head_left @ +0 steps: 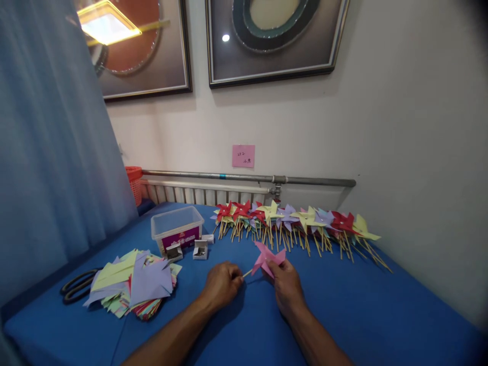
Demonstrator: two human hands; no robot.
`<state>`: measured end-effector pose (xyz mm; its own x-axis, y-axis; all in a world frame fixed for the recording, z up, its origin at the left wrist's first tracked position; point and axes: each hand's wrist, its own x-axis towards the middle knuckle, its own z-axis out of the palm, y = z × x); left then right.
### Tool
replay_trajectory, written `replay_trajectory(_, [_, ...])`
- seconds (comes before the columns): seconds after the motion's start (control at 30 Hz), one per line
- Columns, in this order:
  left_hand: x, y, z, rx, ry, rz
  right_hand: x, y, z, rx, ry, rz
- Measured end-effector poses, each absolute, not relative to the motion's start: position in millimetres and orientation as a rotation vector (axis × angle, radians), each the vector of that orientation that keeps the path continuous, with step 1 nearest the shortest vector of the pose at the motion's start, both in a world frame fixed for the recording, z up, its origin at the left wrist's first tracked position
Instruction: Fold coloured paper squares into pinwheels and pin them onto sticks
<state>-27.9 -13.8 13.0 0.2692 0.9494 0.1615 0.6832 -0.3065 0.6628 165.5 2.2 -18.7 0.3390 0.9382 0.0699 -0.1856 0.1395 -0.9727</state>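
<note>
A pink paper pinwheel (263, 258) is held between my two hands above the blue table cover. My right hand (286, 284) pinches its paper head, thumb over the middle. My left hand (224, 282) is closed on the lower end of the thin wooden stick (247, 273), which runs up to the pinwheel head. To the left lies a pile of cut paper pieces (133, 284), lilac and pale yellow ones on top. Two small open white boxes, the nearer pair's right one (200, 250) with small dark bits inside, stand beyond my left hand.
Finished-looking pinwheels (290, 218) in several colours lie in a long row along the back. A clear plastic tub (177, 229) stands at the back left. Black-handled scissors (78, 287) lie partly under the paper. A blue curtain (57, 127) hangs at left; a metal pipe (244, 177) runs along the wall.
</note>
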Motion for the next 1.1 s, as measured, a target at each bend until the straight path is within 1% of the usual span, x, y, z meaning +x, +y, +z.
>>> replay_trajectory(0.17, [-24.0, -15.7, 10.7, 2.070, 1.446, 0.703, 162.6, -2.8, -9.0, -1.068, -0.763, 1.036])
replay_trajectory(0.3, [-24.9, -8.4, 5.2, 1.931, 1.429, 0.808, 161.2, -7.1, -1.2, -1.007, -0.675, 1.099])
replay_trajectory(0.43, [-26.2, 0.5, -0.1, 1.724, 1.409, 0.948, 156.3, -9.6, -1.9, -1.035, -0.639, 1.097])
replay_trajectory(0.57, [-22.3, 3.0, -3.1, 1.579, 1.330, 1.034, 144.8, -13.5, -7.5, -1.098, -0.817, 1.092])
replay_trajectory(0.77, [-11.6, -3.4, -3.0, 1.440, 1.166, 1.040, 132.9, -18.1, -12.2, -1.106, -1.182, 1.103])
replay_trajectory(1.1, [-8.5, -7.2, -8.4, 1.425, 1.058, 0.983, 135.2, -20.2, -9.0, -1.147, -1.206, 1.178])
